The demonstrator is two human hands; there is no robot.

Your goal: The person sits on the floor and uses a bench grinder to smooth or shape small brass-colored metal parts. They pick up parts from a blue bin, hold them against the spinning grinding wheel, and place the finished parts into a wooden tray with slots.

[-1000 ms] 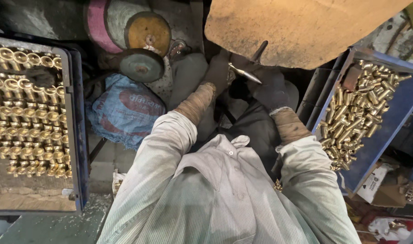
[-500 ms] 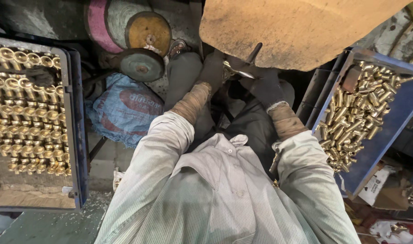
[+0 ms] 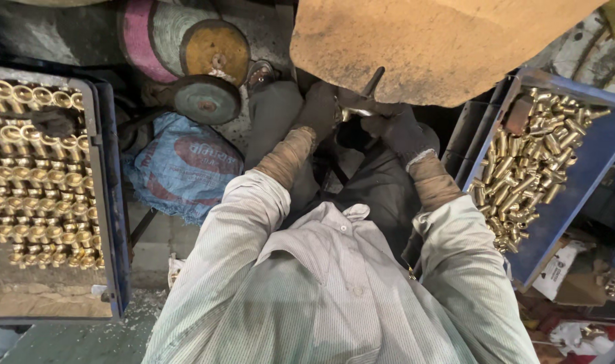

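Note:
Both my hands wear dark grimy gloves with tan cloth wrapped round the wrists. My left hand (image 3: 319, 108) and my right hand (image 3: 396, 132) meet just under the edge of a large brown cardboard cover (image 3: 422, 47). Between them they hold a small shiny metal part (image 3: 357, 112) on a dark rod (image 3: 373, 81) that runs up under the cover. The fingertips are partly hidden by the cover. My striped light shirt fills the lower middle of the view.
A blue tray (image 3: 112, 202) at the left holds several rows of polished brass fittings (image 3: 31, 182). A blue crate (image 3: 577, 182) at the right holds a loose heap of brass fittings (image 3: 523, 168). Round buffing wheels (image 3: 206, 98) and a blue woven sack (image 3: 186, 165) lie beyond my left arm.
Both hands have moved up and away from me, from open view to under the cover's edge, carrying the shiny part along the rod.

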